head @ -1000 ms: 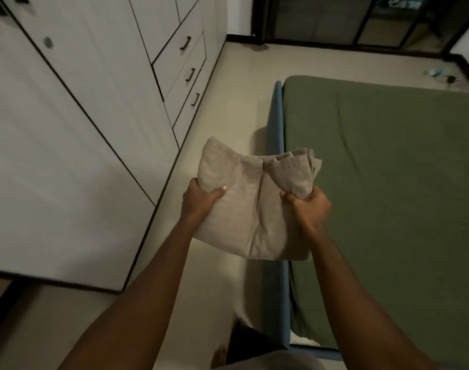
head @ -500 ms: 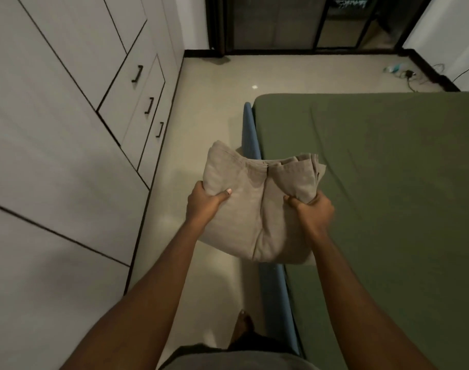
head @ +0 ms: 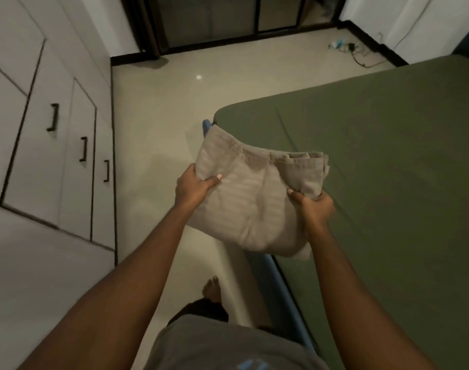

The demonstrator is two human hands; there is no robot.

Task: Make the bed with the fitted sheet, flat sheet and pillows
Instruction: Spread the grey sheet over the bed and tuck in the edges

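we're in a home bedroom: a bed [head: 388, 156] in a green sheet, built-in wardrobe drawers [head: 68, 145], tiled floor [head: 161, 116].

bed [head: 254, 259]: blue frame | green fitted sheet [head: 388, 161] on mattress

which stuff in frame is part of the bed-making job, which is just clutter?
Job:
- folded beige sheet, gripped by left hand and right hand
- green fitted sheet, already on the mattress
- blue bed frame

Lying about:
- cable and plug on the floor
- wardrobe drawers
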